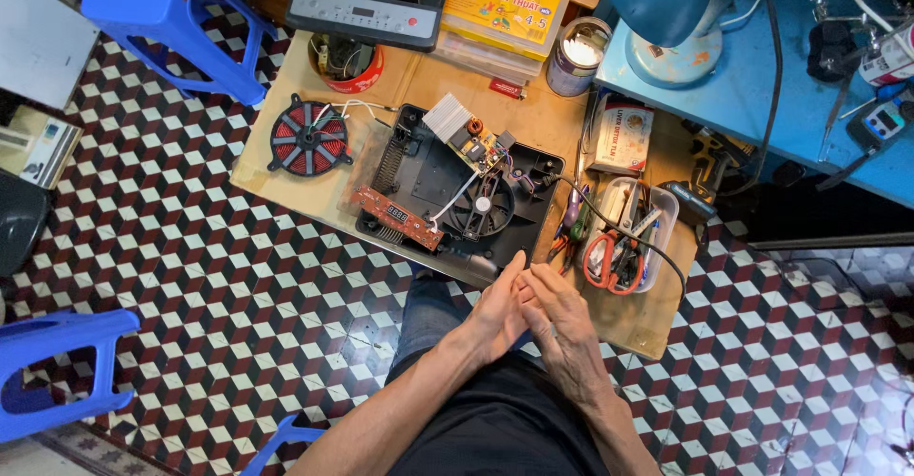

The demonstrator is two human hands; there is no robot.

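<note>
Left hand (pixel 497 316) and right hand (pixel 562 328) press together, fingers loosely open, holding nothing, at six o'clock of the opened black plastic cooker base (pixel 457 186). Two blue plastic stools (pixel 176 19) stand at nine to eleven o'clock.

opened black cooker base (pixel 457 186) flat on board, fan exposed.
</note>
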